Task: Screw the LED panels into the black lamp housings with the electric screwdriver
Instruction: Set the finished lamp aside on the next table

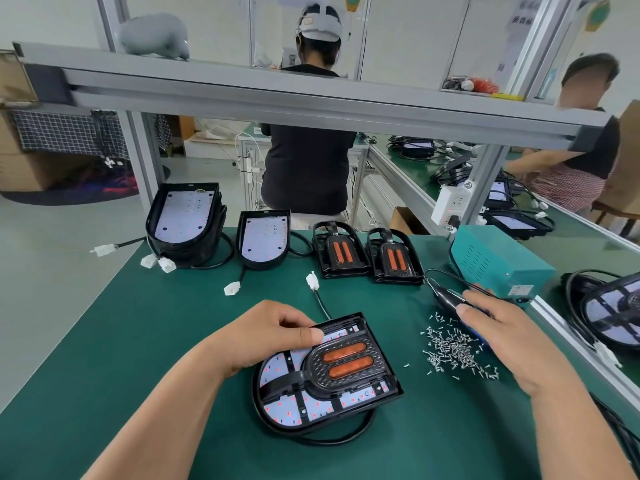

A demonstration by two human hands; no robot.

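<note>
A black lamp housing (327, 372) lies flat on the green mat in front of me, its white LED panel with red dots showing under a black frame with two orange reflectors. My left hand (266, 336) holds its far left edge, thumb pressed on the panel. My right hand (502, 332) grips the black electric screwdriver (446, 296) to the right, above a heap of loose screws (453, 351). The screwdriver's tip is hidden under the hand.
At the mat's far edge stand a stack of housings with panels (185, 225), a single housing (265, 237) and two reflector frames (341, 252) (394, 258). A teal power box (498, 261) sits far right. White connectors (232, 288) lie loose. More lamps (609, 310) lie beyond the right rail.
</note>
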